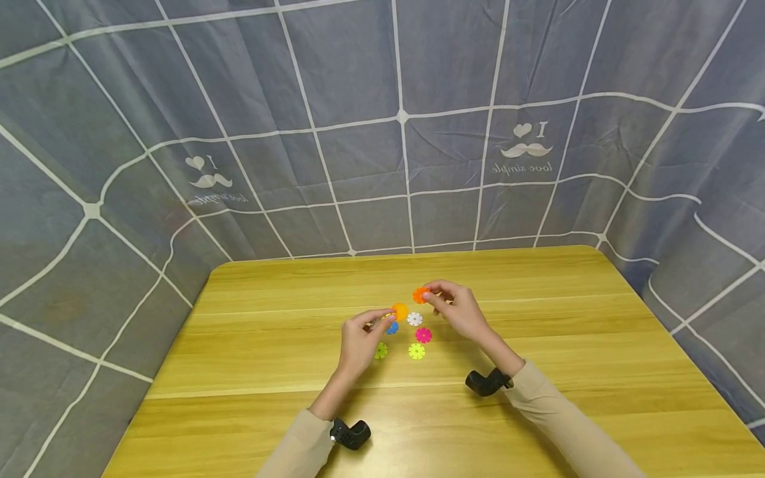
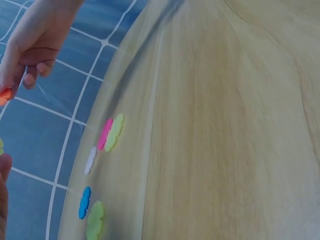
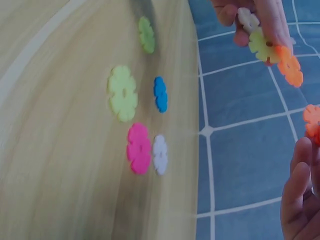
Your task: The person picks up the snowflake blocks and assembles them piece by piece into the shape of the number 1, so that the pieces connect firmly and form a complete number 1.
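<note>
My left hand [image 1: 360,340] pinches a short joined row of notched, flower-shaped plastic discs above the table. In the right wrist view that row shows a white disc [image 3: 248,19], a yellow disc [image 3: 259,44] and an orange disc [image 3: 290,67] at its outer end. Between thumb and fingers my right hand [image 1: 461,312] pinches another bright orange disc [image 1: 420,295], raised to the right of the row with a gap between. Below the hands lie a white disc [image 1: 415,319], a pink disc [image 1: 424,335] and a blue disc [image 1: 392,328], partly covered by the left fingers.
Nearer to me on the wooden table [image 1: 287,372] are a yellow-green disc [image 1: 416,352] and a green disc [image 1: 381,350] beside the left hand. A grey curtain [image 1: 358,159] with white lines hangs behind the table's far edge. Black cameras [image 1: 351,434] sit on both wrists.
</note>
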A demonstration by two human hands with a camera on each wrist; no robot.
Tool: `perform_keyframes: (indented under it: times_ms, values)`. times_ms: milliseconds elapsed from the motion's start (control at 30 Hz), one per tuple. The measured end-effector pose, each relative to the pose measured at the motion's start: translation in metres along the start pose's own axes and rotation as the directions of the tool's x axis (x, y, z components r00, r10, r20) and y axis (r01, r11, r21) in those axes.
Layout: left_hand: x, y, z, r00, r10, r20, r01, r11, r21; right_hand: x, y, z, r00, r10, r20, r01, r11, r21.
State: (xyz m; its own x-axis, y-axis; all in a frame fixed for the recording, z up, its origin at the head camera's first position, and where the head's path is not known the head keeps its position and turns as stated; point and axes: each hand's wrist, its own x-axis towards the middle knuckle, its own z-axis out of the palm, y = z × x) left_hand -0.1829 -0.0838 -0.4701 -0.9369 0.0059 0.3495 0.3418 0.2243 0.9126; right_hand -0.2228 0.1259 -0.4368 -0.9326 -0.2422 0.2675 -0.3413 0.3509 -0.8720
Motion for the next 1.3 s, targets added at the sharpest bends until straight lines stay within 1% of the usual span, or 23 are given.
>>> perform_keyframes:
  times_ms: [33, 67, 233, 267, 433, 633, 833, 900, 1133, 1300]
  values:
    - [0.0, 0.0, 0.0, 1.0, -0.004, 0.0, 0.004, 1.0, 0.0, -0.001, -0.007, 0.0, 1.0, -0.001, 0.003, 0.001, 1.0, 0.001]
    - [0.0, 0.006, 0.0, 1.0, -0.016, 0.0, 0.016, 1.0, -0.005, -0.001, -0.008, 0.0, 1.0, -0.006, 0.004, 0.006, 1.0, 0.007]
    - [-0.004, 0.033, -0.001, 0.999, -0.043, -0.007, 0.043, 0.999, -0.011, -0.003, -0.009, 0.003, 1.0, -0.029, 0.006, 0.029, 0.999, 0.015]
    - [-0.005, 0.039, -0.002, 0.999, -0.047, -0.005, 0.047, 0.999, -0.017, -0.002, -0.004, 0.004, 0.999, -0.037, 0.005, 0.037, 0.999, 0.021]
    - [-0.005, 0.039, -0.001, 0.999, -0.038, -0.002, 0.038, 0.999, -0.028, -0.003, -0.006, 0.006, 0.999, -0.039, 0.01, 0.039, 0.999, 0.037]
    - [-0.004, 0.04, -0.001, 1.0, -0.02, -0.006, 0.02, 1.0, -0.021, -0.004, -0.011, 0.007, 1.0, -0.02, 0.016, 0.019, 0.999, 0.037]
    - [-0.004, 0.042, -0.002, 1.0, -0.023, -0.009, 0.023, 0.999, -0.023, -0.01, -0.039, 0.003, 0.999, -0.022, 0.028, 0.021, 0.999, 0.033]
    - [-0.004, 0.042, -0.002, 1.0, -0.025, -0.01, 0.025, 0.999, -0.024, -0.012, -0.044, 0.002, 0.999, -0.028, 0.029, 0.027, 0.999, 0.036]
    - [-0.004, 0.042, -0.002, 1.0, -0.026, -0.008, 0.025, 0.999, -0.036, -0.012, -0.046, 0.001, 0.998, -0.042, 0.043, 0.04, 0.998, 0.047]
    - [-0.004, 0.042, -0.003, 0.999, -0.046, -0.016, 0.045, 0.998, -0.044, -0.012, -0.044, 0.001, 0.997, -0.052, 0.053, 0.05, 0.998, 0.043]
